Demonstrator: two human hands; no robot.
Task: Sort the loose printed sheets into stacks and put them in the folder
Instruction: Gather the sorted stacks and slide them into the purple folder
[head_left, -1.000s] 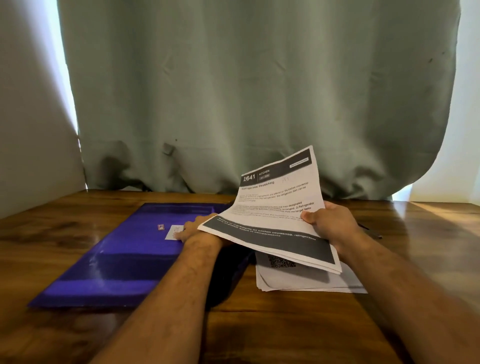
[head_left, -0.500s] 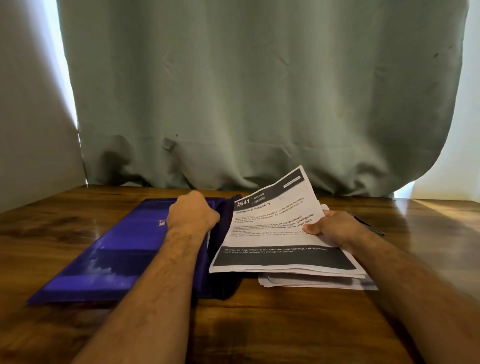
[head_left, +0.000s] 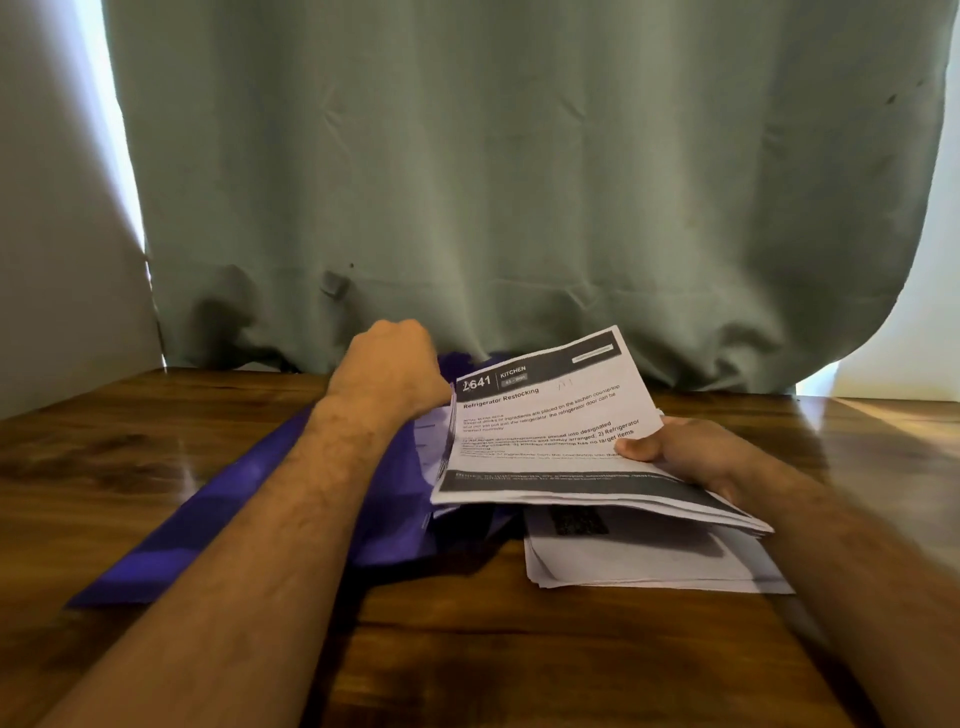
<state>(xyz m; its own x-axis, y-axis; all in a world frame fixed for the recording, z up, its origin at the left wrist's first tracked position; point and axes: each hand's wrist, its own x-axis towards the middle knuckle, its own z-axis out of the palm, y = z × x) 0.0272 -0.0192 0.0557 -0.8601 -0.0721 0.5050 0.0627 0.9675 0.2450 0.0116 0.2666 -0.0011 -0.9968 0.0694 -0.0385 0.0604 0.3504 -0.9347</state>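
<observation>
Right hand (head_left: 691, 457) pinches sheet stack (head_left: 550, 441); left hand (head_left: 389, 364) grips raised folder (head_left: 291, 493) cover; opening immediately left of stack.

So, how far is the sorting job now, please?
Partly done. The right hand holds a gathered stack of printed white sheets. The left hand grips the cover of the glossy purple folder, lifting it open. Not yet done: that stack is outside the folder, and another pile of white sheets lies on the wooden table.
</observation>
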